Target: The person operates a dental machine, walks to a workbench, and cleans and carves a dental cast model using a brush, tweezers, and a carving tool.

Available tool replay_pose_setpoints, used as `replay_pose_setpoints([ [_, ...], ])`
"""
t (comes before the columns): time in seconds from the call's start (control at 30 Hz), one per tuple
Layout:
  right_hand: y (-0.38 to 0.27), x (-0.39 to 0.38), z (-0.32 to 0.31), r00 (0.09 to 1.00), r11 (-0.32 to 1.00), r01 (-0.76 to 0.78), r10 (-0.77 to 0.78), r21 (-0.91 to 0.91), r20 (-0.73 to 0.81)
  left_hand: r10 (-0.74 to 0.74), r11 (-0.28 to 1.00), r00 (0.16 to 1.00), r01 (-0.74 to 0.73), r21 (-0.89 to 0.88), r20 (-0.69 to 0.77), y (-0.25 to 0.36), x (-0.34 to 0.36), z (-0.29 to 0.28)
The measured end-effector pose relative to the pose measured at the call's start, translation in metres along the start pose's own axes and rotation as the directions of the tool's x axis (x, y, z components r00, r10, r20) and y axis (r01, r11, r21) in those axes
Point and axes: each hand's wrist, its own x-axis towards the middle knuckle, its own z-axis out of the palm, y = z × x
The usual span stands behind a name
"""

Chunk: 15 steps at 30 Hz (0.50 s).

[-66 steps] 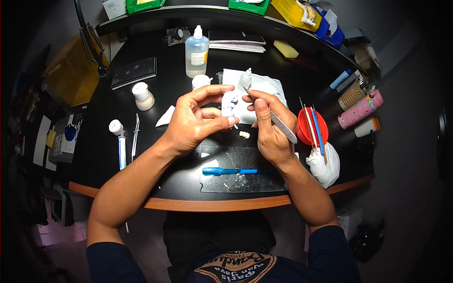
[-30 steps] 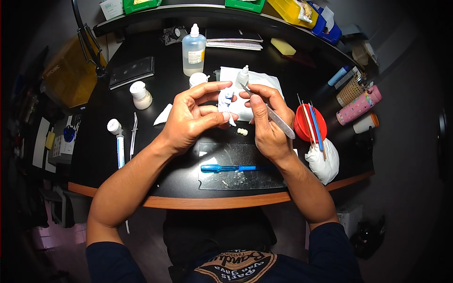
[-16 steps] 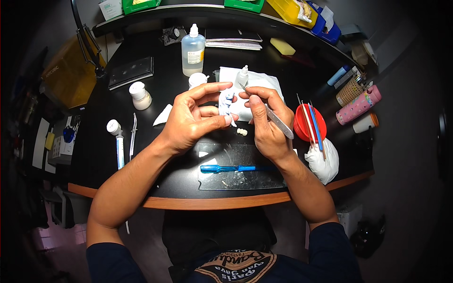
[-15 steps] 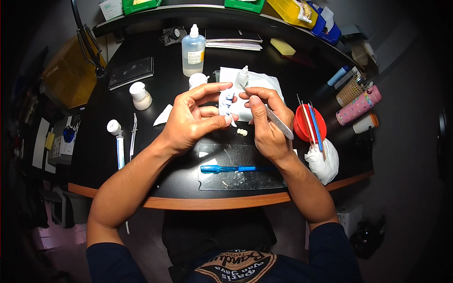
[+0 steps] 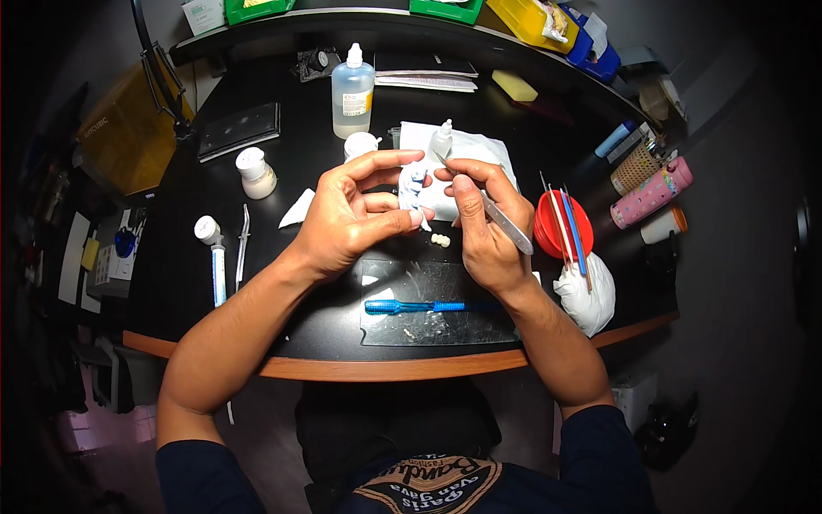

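Observation:
Between the fingertips and thumb of my left hand [image 5: 355, 201] is a small, lumpy pale blue-white piece that looks like part of a dental cast [image 5: 412, 187]. My right hand [image 5: 495, 214] grips a slim flat grey metal scalpel [image 5: 510, 227], its narrow tip pointing up and left, apart from the cast. Below the hands lies a small cream-coloured group of tooth-like lumps [image 5: 440, 241]. A blue toothbrush-like tool [image 5: 411, 307] rests on a clear glass slab [image 5: 390, 332] nearer to me. Just beyond my fingers, a small dropper bottle [image 5: 442, 137] stands on white tissue [image 5: 488, 150].
Left of my hands stand a white-capped jar [image 5: 256, 174], a syringe [image 5: 219, 274] and a thin curved tool [image 5: 244, 233]. A large clear bottle [image 5: 352, 98] is farther back. On the right, thin brushes lie across a red bowl [image 5: 548, 236] beside a white bag [image 5: 586, 295].
Both hands stay nearly in place. The pale cast has turned very slightly in my left fingers; the whole view has shifted a little.

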Motion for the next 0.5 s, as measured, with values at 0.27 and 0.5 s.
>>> replay_pose_setpoints([
  [0.27,-0.0006,0.0009,0.0011,1.0,1.0,0.003,-0.003,0.002,-0.01,-0.001,1.0,1.0,0.001,-0.015,0.004,-0.0011,-0.0008,-0.0009],
  [0.5,-0.0002,0.0021,0.0007,0.999,0.999,0.041,-0.041,0.006,-0.018,-0.005,1.0,1.0,0.005,-0.016,0.0,-0.0019,0.0001,0.0011],
])
